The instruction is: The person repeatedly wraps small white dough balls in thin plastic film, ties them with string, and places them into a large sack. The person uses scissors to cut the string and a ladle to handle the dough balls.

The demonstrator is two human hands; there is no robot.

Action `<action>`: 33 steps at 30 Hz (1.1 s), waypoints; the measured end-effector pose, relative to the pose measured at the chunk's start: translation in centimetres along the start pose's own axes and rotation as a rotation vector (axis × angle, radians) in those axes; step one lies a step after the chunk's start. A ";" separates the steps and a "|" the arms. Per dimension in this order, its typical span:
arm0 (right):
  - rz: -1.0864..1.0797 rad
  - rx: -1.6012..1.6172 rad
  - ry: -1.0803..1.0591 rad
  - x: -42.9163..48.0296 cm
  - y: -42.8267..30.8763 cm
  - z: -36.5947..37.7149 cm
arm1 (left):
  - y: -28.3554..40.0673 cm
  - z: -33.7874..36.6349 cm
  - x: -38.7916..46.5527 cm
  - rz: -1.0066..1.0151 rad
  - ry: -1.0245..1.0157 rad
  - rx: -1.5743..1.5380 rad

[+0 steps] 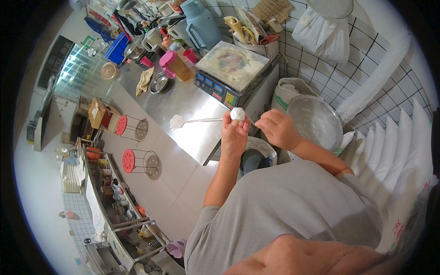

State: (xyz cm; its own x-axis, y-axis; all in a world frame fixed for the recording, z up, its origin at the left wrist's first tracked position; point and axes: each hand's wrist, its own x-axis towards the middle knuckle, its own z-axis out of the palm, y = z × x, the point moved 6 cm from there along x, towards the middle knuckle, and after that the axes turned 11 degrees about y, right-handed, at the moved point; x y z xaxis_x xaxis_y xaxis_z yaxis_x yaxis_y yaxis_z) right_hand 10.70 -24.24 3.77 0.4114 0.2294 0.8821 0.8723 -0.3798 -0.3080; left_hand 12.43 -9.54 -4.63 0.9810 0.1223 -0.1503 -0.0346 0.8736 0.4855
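My left hand (234, 139) is raised at the corner of the steel table and holds a small white round ball (237, 114), which looks like dough. Its fingers cup the ball from below and the sides. Close by on the right, my right hand (279, 130) pinches a thin, flat stick-like tool (250, 120), its tip pointing at the ball. Whether the tip touches the ball is hard to tell. Behind my left hand, a pale fly swatter (192, 120) lies on the steel table (192, 137), its handle running towards my fingers.
A digital scale (232, 65) with a dusty top sits beyond my hands. Behind it stand a blue thermos (202, 25) and a pink-lidded jug (177, 67). A large basin (314, 122) and several white sacks (388, 151) are at right. Red stools (129, 161) stand on the floor.
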 end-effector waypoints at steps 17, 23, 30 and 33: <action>0.330 0.411 -0.172 2.2 2.1 2.5 | 0.2 1.9 -1.8 0.095 -0.117 0.657; 0.403 0.494 -0.212 1.3 3.1 2.4 | 0.1 1.6 -1.7 0.059 -0.108 0.749; 0.416 0.434 -0.152 -0.6 3.0 0.7 | -1.6 3.7 -2.3 0.098 -0.114 0.929; 0.450 0.409 -0.144 -1.3 4.9 -1.2 | -2.8 4.5 -2.2 0.066 -0.172 0.949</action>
State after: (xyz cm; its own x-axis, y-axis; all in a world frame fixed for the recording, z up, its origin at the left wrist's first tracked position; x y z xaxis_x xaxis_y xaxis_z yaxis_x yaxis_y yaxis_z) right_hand 14.12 -27.44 1.56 0.7684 0.2561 0.5864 0.6244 -0.0997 -0.7747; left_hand 11.27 -14.39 -1.80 0.9998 0.0208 -0.0064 0.0040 0.1138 0.9935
